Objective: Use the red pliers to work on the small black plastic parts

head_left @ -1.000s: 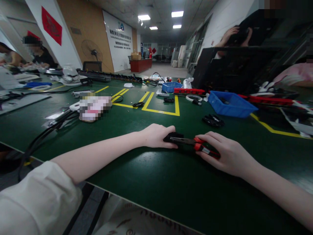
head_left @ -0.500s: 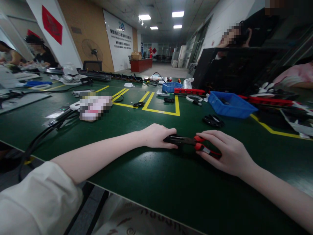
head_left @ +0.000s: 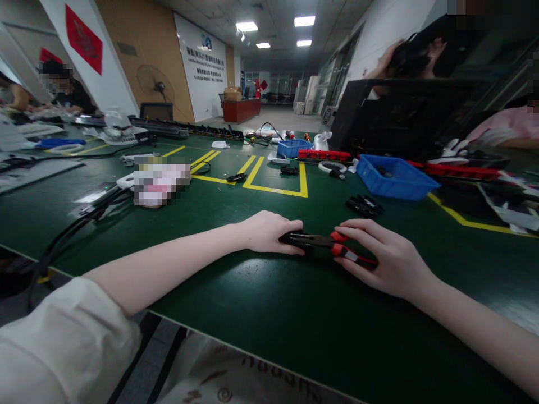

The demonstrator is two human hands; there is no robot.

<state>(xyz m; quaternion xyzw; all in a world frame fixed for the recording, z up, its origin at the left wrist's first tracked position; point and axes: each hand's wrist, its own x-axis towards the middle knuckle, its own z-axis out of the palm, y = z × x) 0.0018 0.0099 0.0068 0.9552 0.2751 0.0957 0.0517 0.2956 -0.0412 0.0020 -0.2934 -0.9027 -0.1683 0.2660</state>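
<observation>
My left hand [head_left: 267, 233] rests on the green table [head_left: 269, 314], fingers closed over a small black part [head_left: 292, 237] that is mostly hidden under them. My right hand [head_left: 385, 261] is wrapped round the red-and-black handles of a pair of pliers [head_left: 332, 247]. The pliers lie low over the table and their dark jaws reach left to the black part at my left fingertips. The two hands are a short gap apart.
A blue bin [head_left: 396, 178] and loose black parts [head_left: 364, 206] lie beyond my right hand. A smaller blue bin [head_left: 293, 148], red strips [head_left: 324, 155], yellow floor-tape lines [head_left: 275, 189] and black cables [head_left: 71, 230] at the left edge. Other people sit at far left and right.
Both hands and the pliers stay almost in place; the view has only shifted slightly.
</observation>
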